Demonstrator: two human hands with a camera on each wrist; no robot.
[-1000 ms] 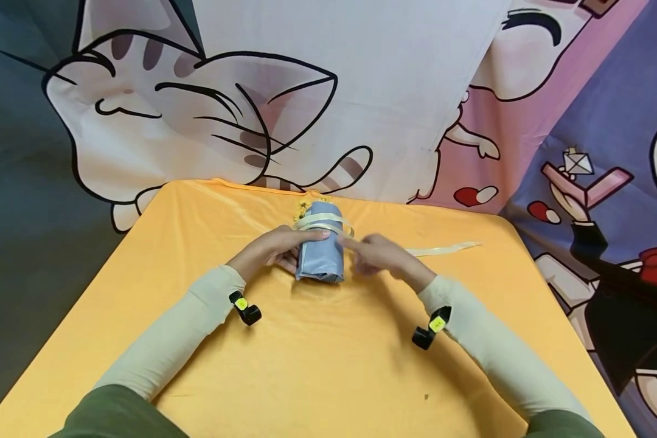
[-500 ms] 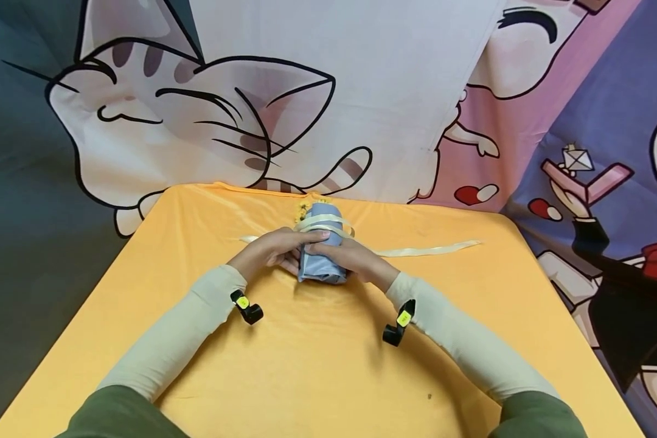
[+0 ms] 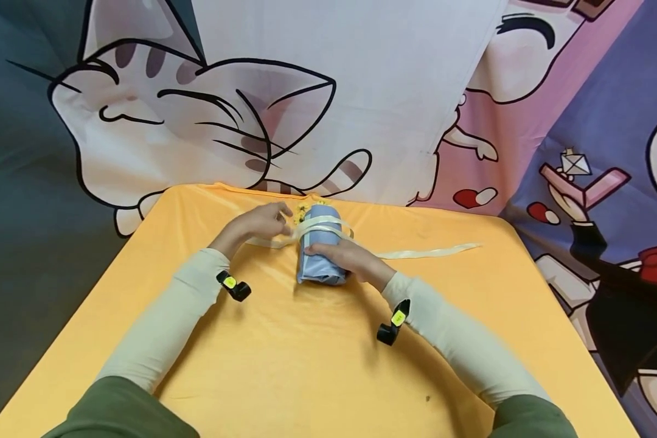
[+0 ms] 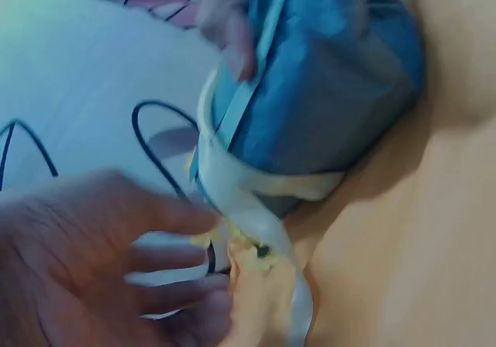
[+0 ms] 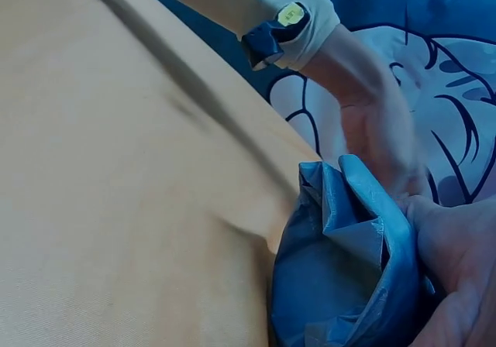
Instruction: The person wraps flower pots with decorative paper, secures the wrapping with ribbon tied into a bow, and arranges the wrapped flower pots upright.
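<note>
A small bouquet in blue wrapping paper (image 3: 319,267) lies near the back of the table, with yellow flowers (image 3: 302,211) showing at its far end. Cream ribbon (image 3: 323,221) is wound round the wrapping, and one tail trails off to each side. My right hand (image 3: 352,257) grips the bouquet from the right, its thumb across the top. To the left, my left hand (image 3: 264,221) is off the paper, beside the ribbon and flowers. Its loosely bent fingers (image 4: 174,215) hold nothing in the left wrist view, where they are blurred. The right wrist view shows the folded paper bottom (image 5: 341,262).
A yellow cloth (image 3: 285,353) covers the table. Behind it hangs a printed backdrop (image 3: 394,91) with a cartoon cat. The right ribbon tail (image 3: 432,252) lies flat on the cloth.
My right hand came in from the right and took hold of the bouquet. My left hand then let go and moved up and left, uncovering the ribbon's left side.
</note>
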